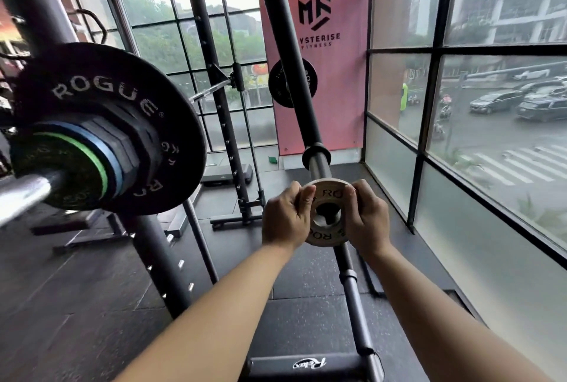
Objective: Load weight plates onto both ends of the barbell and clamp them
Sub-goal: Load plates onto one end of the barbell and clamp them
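Floor: dark rubber tiles (306, 286).
Room: gym corner; glass wall (491, 228) onto street w/ cars, crosswalk.
Plate: small pale weight plate (329, 189), upright, just before chrome bar sleeve (319, 166); on it or not, can't tell.
Hands: L hand (285, 219) & R hand (366, 219) grip plate's rim, fingers curled, one each side.
Writing: "ROGUE" on black plate (107, 90) at left; "RO" on pale plate; pink banner (337, 105): "MF", "FITNESS".
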